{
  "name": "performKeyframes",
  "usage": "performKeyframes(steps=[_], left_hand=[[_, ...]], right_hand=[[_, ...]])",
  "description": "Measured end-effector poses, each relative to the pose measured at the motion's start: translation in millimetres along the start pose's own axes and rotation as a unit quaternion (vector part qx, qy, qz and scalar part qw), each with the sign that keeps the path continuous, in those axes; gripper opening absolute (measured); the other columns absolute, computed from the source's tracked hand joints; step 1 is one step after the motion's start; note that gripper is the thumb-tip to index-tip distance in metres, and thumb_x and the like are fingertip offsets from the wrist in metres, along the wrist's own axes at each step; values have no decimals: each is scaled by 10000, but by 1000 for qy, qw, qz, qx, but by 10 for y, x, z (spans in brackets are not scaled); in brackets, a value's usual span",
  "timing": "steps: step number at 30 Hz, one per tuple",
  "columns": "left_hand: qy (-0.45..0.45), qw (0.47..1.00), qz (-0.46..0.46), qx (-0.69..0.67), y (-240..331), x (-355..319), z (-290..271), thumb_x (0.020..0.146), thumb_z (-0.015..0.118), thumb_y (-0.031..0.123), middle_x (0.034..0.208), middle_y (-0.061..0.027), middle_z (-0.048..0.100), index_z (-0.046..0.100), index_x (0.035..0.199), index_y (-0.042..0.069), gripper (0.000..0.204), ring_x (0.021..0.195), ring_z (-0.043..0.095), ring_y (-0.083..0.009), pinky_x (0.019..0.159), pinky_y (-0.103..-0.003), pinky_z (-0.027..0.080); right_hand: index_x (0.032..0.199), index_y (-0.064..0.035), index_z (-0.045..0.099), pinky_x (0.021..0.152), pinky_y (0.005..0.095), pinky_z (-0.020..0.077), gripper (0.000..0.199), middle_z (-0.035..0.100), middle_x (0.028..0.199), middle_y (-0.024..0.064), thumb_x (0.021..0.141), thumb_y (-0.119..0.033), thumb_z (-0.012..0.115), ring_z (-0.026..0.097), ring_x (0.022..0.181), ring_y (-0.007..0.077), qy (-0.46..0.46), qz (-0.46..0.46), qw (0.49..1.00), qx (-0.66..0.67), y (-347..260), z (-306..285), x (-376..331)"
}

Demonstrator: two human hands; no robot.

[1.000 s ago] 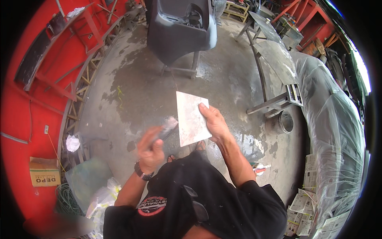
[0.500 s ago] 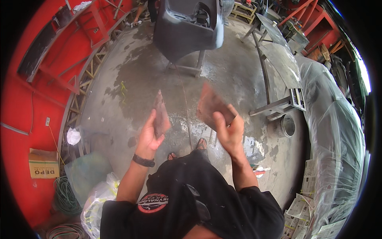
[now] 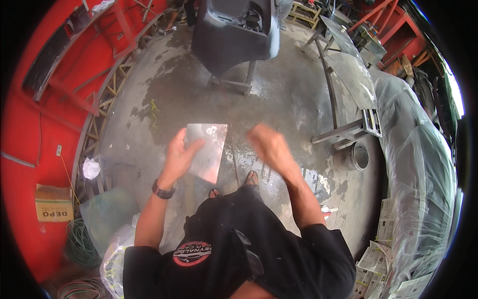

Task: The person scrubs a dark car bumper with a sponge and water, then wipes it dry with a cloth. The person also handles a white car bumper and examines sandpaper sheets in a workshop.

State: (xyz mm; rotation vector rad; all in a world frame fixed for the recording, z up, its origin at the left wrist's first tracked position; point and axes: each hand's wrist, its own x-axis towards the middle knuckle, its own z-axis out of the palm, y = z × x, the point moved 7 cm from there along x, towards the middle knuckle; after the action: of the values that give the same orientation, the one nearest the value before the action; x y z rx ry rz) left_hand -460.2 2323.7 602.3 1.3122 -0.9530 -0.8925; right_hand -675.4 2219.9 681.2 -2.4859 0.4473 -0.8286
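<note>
My left hand [image 3: 180, 153] grips a thin, flat rectangular sheet [image 3: 208, 149] by its left edge, the thumb lying across its face. The sheet is shiny grey with a pinkish tint toward its lower corner; its exact kind does not show. To the right of it, apart from it, my right hand [image 3: 271, 148] is raised with its back toward me. Motion blurs its fingers, which look curled, and I cannot see whether anything is in them. Beyond both hands, a dark grey car bumper [image 3: 224, 47] with a whitish patch rests on a stand [image 3: 234, 85].
Wet patches mark the concrete floor [image 3: 199, 104]. A metal bench [image 3: 343, 130] and a bucket [image 3: 359, 156] stand at right, beside a long plastic-covered object [image 3: 413, 149]. At left are a red wall [image 3: 30, 134], a cardboard box [image 3: 55, 203] and a coiled hose [image 3: 82, 244].
The sheet in my left hand has turned from nearly edge-on to face-up. The reddish-brown sheet that my right hand held is no longer visible there; that hand has turned over and shifted slightly left.
</note>
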Motion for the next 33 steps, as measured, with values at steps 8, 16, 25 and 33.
performKeyframes(steps=[8, 16, 25, 33], left_hand=[[-97, 907, -70, -404, 84, -47, 527, 1045, 349, 566, 1432, -202, 517, 366, 1504, 33, 703, 1298, 539, -298, 1073, -430, 454], [64, 956, 25, -285, 126, 15, 738, 964, 123, 759, 1406, -185, 544, 362, 1503, 26, 941, 1265, 553, -288, 1069, -395, 435], [34, 953, 43, -297, 133, -7, 697, 973, 192, 747, 1427, -181, 522, 336, 1521, 36, 909, 1262, 557, -293, 1089, -425, 423], [10, 994, 76, 80, 77, -90, 593, 1041, 499, 301, 1373, -176, 558, 433, 1468, 14, 518, 1262, 548, -255, 1071, -352, 413]], right_hand=[[1341, -36, 559, 703, 419, 555, 482, 645, 949, 159, 867, -6, 640, 672, 846, 349, 25, 35, 999, 26, -442, 356, 5], [1360, -61, 560, 655, 435, 560, 568, 622, 1003, 167, 803, 1, 657, 668, 840, 341, 99, 54, 994, 2, -368, 578, 123], [1339, -60, 585, 715, 440, 573, 498, 644, 1033, 165, 852, -7, 670, 683, 856, 363, 66, 119, 990, 44, -287, 477, 245], [1226, -49, 655, 670, 435, 523, 323, 638, 887, 178, 908, -104, 650, 665, 767, 358, 184, 131, 970, 87, 148, 112, 433]])
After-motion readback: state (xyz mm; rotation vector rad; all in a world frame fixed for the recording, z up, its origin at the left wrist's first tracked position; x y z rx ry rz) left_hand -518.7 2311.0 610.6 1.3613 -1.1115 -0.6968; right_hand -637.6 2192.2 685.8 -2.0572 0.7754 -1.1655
